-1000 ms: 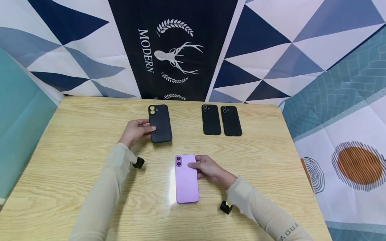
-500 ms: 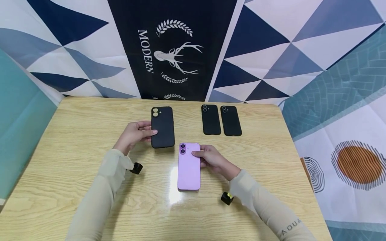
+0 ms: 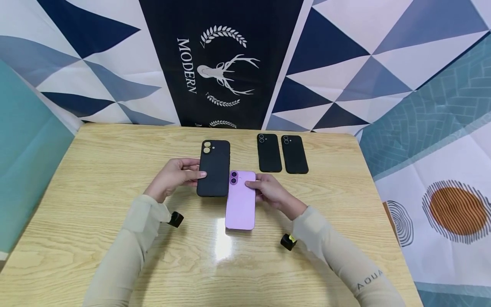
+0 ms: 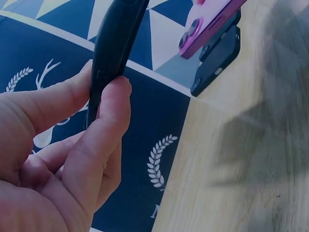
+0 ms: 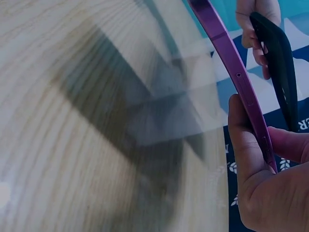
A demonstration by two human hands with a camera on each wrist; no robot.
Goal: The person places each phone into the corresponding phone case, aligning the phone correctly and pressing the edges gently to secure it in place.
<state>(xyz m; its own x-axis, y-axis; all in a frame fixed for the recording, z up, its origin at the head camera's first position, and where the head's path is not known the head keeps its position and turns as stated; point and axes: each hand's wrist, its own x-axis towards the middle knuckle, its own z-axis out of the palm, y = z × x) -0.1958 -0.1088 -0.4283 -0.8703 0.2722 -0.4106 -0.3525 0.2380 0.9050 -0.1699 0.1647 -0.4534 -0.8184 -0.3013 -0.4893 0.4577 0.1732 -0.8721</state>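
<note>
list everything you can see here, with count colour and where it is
phone case: 1, black, held above table centre, gripped by left hand
phone: 1, purple, held beside the case, gripped by right hand
spare cases: 2, black, side by side at table's far right
table: 1, light wood
backdrop: 1, navy with white deer emblem, behind table
left hand: 1, pinching the case's edge
right hand: 1, holding the phone's edge

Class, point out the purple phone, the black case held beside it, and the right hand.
purple phone (image 3: 240, 209), head view, middle of its back.
black case (image 3: 214, 170), head view, middle of its back.
right hand (image 3: 270, 194), head view, back of the hand.
</note>
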